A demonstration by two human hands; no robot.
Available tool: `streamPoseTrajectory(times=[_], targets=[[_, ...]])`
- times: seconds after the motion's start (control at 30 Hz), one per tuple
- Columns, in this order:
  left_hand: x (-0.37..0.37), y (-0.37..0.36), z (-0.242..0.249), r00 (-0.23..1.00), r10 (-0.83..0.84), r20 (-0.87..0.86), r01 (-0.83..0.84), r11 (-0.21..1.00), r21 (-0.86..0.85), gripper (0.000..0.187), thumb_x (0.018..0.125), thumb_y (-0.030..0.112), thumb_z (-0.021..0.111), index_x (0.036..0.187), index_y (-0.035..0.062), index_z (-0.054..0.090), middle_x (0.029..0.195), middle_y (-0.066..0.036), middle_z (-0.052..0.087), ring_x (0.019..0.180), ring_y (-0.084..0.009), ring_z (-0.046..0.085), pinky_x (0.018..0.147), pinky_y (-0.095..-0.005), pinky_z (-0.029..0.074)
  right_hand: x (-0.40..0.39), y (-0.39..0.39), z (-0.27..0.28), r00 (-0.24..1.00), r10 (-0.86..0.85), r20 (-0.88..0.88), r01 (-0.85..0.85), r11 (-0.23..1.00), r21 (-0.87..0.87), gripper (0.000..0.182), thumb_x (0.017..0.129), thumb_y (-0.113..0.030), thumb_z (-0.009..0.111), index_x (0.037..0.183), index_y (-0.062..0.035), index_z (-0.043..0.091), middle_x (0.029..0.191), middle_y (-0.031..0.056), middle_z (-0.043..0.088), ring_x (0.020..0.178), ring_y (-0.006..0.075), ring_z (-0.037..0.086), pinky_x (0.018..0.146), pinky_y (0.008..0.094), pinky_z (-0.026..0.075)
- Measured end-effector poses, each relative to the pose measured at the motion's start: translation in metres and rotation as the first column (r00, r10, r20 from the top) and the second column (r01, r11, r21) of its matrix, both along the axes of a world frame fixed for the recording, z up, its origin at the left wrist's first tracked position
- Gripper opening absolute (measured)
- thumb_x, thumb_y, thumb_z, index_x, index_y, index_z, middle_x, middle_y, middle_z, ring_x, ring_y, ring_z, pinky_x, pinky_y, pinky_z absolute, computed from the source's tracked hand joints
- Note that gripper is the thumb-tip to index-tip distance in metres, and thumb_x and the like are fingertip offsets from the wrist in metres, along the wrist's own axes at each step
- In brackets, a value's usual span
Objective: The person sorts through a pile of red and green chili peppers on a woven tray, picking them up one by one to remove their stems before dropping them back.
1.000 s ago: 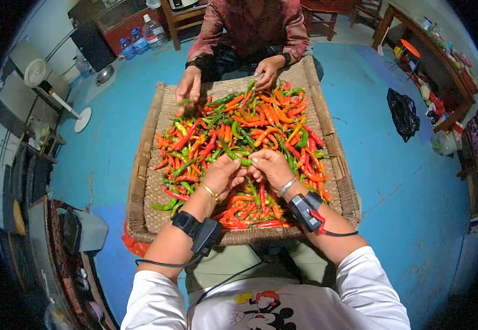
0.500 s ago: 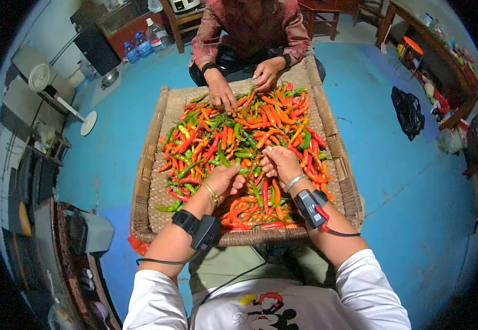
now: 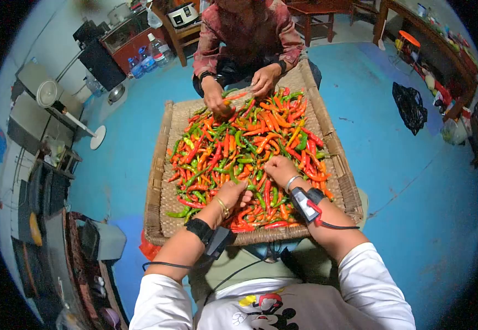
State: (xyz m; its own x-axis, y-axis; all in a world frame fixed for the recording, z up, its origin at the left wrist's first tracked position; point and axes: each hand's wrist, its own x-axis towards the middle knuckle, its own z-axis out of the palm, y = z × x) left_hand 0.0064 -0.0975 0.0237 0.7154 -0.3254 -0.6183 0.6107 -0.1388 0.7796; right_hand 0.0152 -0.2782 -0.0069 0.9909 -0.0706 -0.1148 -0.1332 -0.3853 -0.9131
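Observation:
Red, orange and green chili peppers [image 3: 225, 144] lie heaped in a shallow woven basket tray [image 3: 338, 146]. My left hand [image 3: 232, 197] is closed over the near part of the heap, with a green chili pepper [image 3: 233, 174] rising from between its thumb and fingers. To its right, my right hand [image 3: 281, 170] hovers low over the peppers with bent fingers pressed together; whatever they pinch is hidden. Both wrists wear a bracelet and a strapped device with a cable.
Across the tray sits a person whose left [image 3: 265, 80] and right [image 3: 215, 97] hands are at the far peppers, a reddish pepper [image 3: 235, 95] by them. A white fan [image 3: 98, 137] stands left on the blue floor; a black plastic bag [image 3: 409, 108] lies right.
My left hand has shifted right and slightly down, a green pepper now showing at its fingertips. My right hand's fingers have turned down toward the heap. The other person's right hand has moved left and up.

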Motion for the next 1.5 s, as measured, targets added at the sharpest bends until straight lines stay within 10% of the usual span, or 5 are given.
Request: streamPoseTrajectory(times=[0.5, 0.6, 1.03, 1.2, 1.5], targets=[[0.096, 0.061, 0.056, 0.715, 0.680, 0.164, -0.449, 0.626, -0.637, 0.027, 0.083, 0.028, 0.046, 0.089, 0.0023, 0.050, 0.078, -0.006, 0.057, 0.062, -0.0126, 0.055, 0.060, -0.0227, 0.047, -0.003, 0.015, 0.009, 0.967, 0.256, 0.010, -0.228, 0.878, -0.421, 0.017, 0.074, -0.021, 0.049, 0.073, -0.0076, 0.058, 0.066, 0.0113, 0.057, 0.060, 0.0278, 0.053, 0.057, 0.0389, 0.042], [0.086, 0.084, 0.036, 0.886, 0.123, 0.447, -0.046, 0.983, -0.179, 0.018, 0.082, 0.022, 0.047, 0.087, 0.0049, 0.052, 0.073, -0.004, 0.055, 0.061, -0.0110, 0.051, 0.058, -0.0230, 0.045, -0.004, 0.019, 0.013, 0.957, 0.290, 0.014, -0.255, 0.863, -0.437, 0.010, 0.070, -0.013, 0.051, 0.074, -0.0059, 0.058, 0.075, 0.0127, 0.057, 0.072, 0.0287, 0.053, 0.064, 0.0387, 0.042], [0.022, 0.016, -0.020, 0.899, -0.231, 0.373, 0.272, 0.960, -0.063, 0.016, 0.081, 0.012, 0.048, 0.091, 0.0007, 0.052, 0.075, -0.002, 0.055, 0.065, -0.0081, 0.051, 0.060, -0.0204, 0.043, -0.013, 0.024, 0.012, 0.857, 0.435, -0.277, -0.476, 0.461, -0.748, 0.026, 0.068, -0.007, 0.051, 0.093, -0.0142, 0.056, 0.098, 0.0107, 0.046, 0.088, 0.0280, 0.051, 0.071, 0.0382, 0.043], [0.017, 0.012, -0.027, 0.892, -0.243, 0.382, 0.259, 0.966, 0.010, 0.018, 0.079, 0.013, 0.050, 0.092, 0.0000, 0.052, 0.076, -0.002, 0.054, 0.065, -0.0080, 0.051, 0.063, -0.0209, 0.044, -0.009, 0.018, 0.006, 0.883, 0.357, 0.305, -0.217, 0.886, -0.411, 0.011, 0.067, -0.004, 0.053, 0.077, -0.0030, 0.058, 0.072, 0.0098, 0.052, 0.071, 0.0249, 0.051, 0.064, 0.0311, 0.041], [0.013, 0.012, -0.012, 0.846, -0.377, 0.376, 0.398, 0.917, 0.024, 0.010, 0.078, 0.014, 0.053, 0.079, 0.0036, 0.052, 0.062, 0.001, 0.051, 0.054, -0.0058, 0.045, 0.048, -0.0204, 0.037, -0.010, 0.032, 0.017, 0.932, 0.176, 0.316, -0.174, 0.984, -0.034, 0.012, 0.071, -0.006, 0.054, 0.081, -0.0004, 0.057, 0.077, 0.0071, 0.056, 0.071, 0.0164, 0.054, 0.064, 0.0262, 0.042]])
